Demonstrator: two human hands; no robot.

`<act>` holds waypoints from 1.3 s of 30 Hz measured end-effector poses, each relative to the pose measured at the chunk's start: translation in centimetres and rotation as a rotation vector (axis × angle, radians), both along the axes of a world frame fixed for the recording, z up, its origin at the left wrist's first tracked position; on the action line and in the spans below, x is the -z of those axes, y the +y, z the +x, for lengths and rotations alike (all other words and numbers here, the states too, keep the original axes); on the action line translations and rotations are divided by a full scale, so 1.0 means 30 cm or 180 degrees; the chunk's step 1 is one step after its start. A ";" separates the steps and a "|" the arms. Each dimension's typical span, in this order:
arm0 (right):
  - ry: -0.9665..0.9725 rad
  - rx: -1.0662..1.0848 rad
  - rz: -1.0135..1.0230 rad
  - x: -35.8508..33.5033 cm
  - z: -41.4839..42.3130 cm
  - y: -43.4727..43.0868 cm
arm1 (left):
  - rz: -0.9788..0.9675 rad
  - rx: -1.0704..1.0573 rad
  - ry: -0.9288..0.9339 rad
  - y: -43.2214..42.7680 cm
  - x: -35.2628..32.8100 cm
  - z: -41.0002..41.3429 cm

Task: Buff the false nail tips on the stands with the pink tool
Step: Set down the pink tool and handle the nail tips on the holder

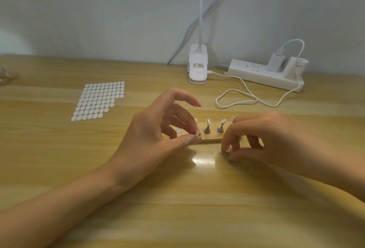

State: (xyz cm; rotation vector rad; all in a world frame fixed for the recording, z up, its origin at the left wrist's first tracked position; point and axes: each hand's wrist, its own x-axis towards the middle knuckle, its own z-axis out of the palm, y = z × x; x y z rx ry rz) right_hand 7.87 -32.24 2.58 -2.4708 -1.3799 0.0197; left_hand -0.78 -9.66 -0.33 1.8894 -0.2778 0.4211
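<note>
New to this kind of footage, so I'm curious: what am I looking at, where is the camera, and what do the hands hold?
No machine here: a person works with two bare hands, and the single picture comes from a camera worn on the head. On the light wooden table lies a small wooden block with silver cone-shaped metal stands carrying clear false nail tips. The left hand pinches a small pale piece between thumb and forefinger above the block's front edge. The right hand rests curled fingertips on the table by the block's right end; whether it holds anything is unclear. Behind lie a sheet of white oval stickers, a white clip lamp and a white power strip.
</note>
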 end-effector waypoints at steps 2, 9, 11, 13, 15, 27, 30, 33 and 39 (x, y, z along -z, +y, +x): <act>0.0034 0.0000 0.0050 0.004 -0.003 0.002 | 0.0003 0.0014 0.0011 -0.001 -0.001 -0.001; 0.0543 -0.0256 0.1146 -0.008 -0.015 0.012 | 0.0146 -0.0007 0.0013 -0.011 -0.011 -0.008; 0.0973 -0.0295 0.1537 -0.008 -0.029 0.019 | 0.0214 -0.0031 0.0001 -0.018 -0.012 -0.010; 0.1141 -0.0267 0.1635 0.001 -0.036 0.029 | 0.0288 -0.0040 -0.0006 -0.023 -0.011 -0.014; 0.1014 -0.0161 0.1360 0.012 -0.030 0.033 | 0.0353 -0.0037 0.0016 -0.023 -0.012 -0.016; 0.1136 -0.0283 0.0305 0.007 -0.026 0.021 | 0.0348 -0.0054 0.0125 -0.015 -0.018 -0.017; 0.1085 -0.0229 0.0240 0.026 -0.043 0.027 | 0.0358 -0.0030 0.0134 -0.016 -0.016 -0.021; 0.0735 -0.0155 0.0264 0.037 -0.055 0.032 | 0.0334 -0.0012 0.0145 -0.015 -0.015 -0.021; 0.1360 -0.0020 0.0758 0.042 -0.058 0.046 | 0.0363 0.0055 0.0194 -0.015 -0.011 -0.016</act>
